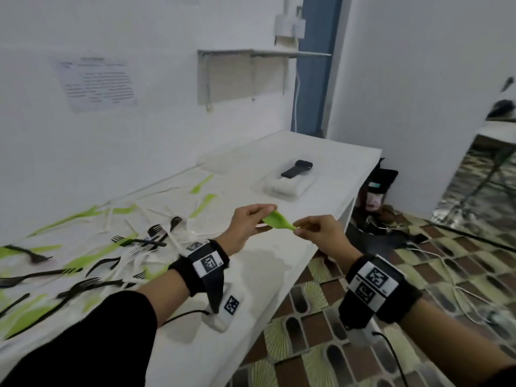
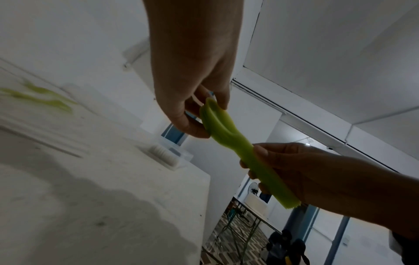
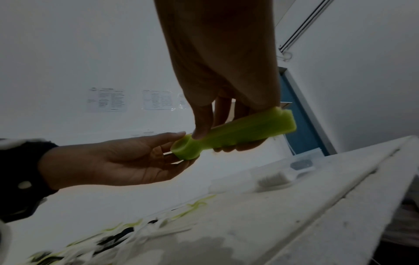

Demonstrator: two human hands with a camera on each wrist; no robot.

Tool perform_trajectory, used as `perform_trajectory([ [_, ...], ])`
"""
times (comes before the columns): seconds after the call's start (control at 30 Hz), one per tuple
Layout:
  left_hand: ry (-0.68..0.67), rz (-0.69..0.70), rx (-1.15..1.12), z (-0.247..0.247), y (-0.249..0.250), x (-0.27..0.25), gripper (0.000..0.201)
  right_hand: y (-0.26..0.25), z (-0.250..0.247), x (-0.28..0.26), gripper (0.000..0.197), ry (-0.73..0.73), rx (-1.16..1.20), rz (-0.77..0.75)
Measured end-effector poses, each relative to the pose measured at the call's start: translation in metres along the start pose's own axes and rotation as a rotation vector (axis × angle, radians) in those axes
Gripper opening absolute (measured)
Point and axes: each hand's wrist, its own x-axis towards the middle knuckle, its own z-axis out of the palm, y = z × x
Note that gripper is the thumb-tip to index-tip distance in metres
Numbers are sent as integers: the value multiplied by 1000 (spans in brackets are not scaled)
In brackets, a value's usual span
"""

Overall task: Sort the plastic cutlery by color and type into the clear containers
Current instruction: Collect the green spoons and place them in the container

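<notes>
A stack of green plastic spoons (image 1: 277, 220) (image 2: 231, 143) (image 3: 235, 133) hangs in the air above the white table's front edge, held between both hands. My left hand (image 1: 248, 222) (image 2: 195, 111) pinches the bowl end with fingertips and thumb. My right hand (image 1: 312, 229) (image 3: 217, 123) grips the handle end, fingers curled round it. A clear container (image 1: 283, 185) holding white cutlery and a black piece stands beyond the hands. Loose green, white and black cutlery (image 1: 111, 247) lies scattered on the table to the left.
The white table (image 1: 251, 275) ends just right of my hands; patterned floor tiles (image 1: 418, 275) with cables lie below. A flat clear lid or tray (image 1: 223, 160) rests near the wall at the table's back. A small wall shelf (image 1: 243, 74) hangs above.
</notes>
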Motion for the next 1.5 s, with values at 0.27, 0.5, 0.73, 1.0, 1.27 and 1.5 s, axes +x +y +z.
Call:
perform_trajectory([
  [0.27,-95,-25,70,63,-8,88,11,60,-52,49,18,81,50,53],
  [0.5,-141,1,91,102,-4,189,19,103,-96,137,20,88,46,53],
  [0.73,-133,-55,102,114,2,279,13,131,-131,227,20,4,29,21],
  [1.0,-22,-83,107,127,-7,345,30,164,-145,303,17,-89,68,13],
  [1.27,129,-111,76,138,-11,402,30,194,-160,388,23,-350,44,-37],
  [1.5,348,-46,40,149,-12,432,23,195,-170,459,24,-618,-43,-169],
])
